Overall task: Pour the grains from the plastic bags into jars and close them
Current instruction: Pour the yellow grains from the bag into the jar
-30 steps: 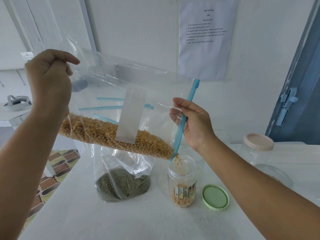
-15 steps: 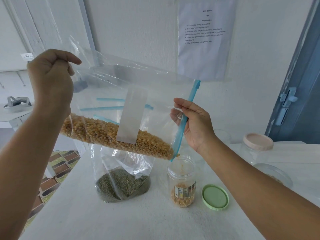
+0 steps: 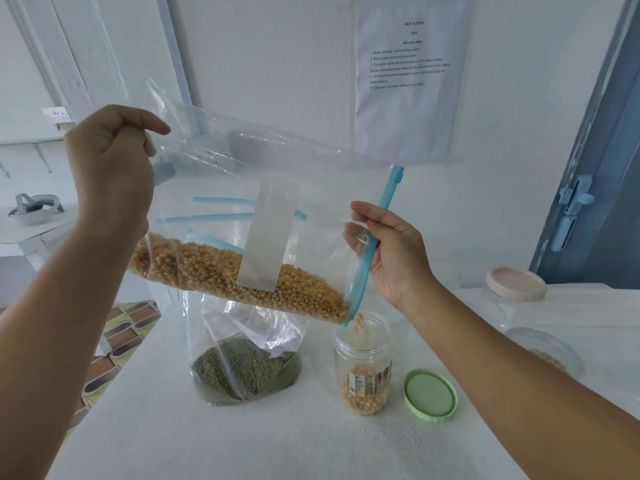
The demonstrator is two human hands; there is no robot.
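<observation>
Landmark: open jar (image 3: 363, 362), upright on worktop (image 3: 277, 441)
Corn bag (image 3: 242, 237): tilted, mouth above jar, kernels falling
Left hand (image 3: 110, 168): pinches bag's raised corner
Right hand (image 3: 394, 251): grips blue zip strip (image 3: 372, 251)
Green lid (image 3: 430, 394): just right of jar

— How many bags?
— Two: one clear bag with yellow corn kernels (image 3: 242, 271), one bag of green grains (image 3: 246, 368).
— Jars?
— Three: an open jar (image 3: 363, 362), a jar with a pink lid (image 3: 512, 292) and a low clear jar (image 3: 543, 348) at the right.
— Loose lids?
— One green lid (image 3: 429, 394).
— Hands?
— Two, a left hand (image 3: 110, 164) and a right hand (image 3: 394, 251).
— Papers on the wall?
— One sheet (image 3: 408, 81).
</observation>
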